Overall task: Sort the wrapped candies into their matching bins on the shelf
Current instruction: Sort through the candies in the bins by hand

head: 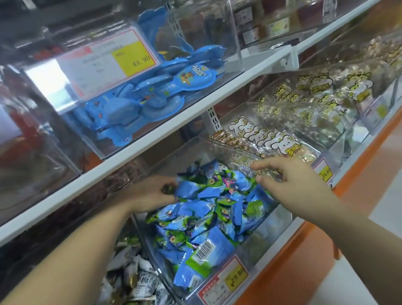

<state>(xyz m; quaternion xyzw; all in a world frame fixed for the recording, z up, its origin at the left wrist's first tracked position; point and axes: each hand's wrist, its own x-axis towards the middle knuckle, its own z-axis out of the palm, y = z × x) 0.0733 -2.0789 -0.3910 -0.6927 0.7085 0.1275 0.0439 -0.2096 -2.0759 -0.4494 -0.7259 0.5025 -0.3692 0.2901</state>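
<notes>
left hand (150,194) pinches candy (168,188) beneath shelf (145,142); right hand (292,180) at bin rim (230,152)

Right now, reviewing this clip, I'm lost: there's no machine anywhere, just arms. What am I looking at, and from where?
There is no machine. One camera on the person's head looks down at their two bare hands. They reach into a clear bin of blue-and-green wrapped candies on a shop shelf. The left hand pinches a small dark candy in its fingers at the bin's back. The right hand hovers over the wall beside the rabbit-print packs; whether it holds anything is unclear.
</notes>
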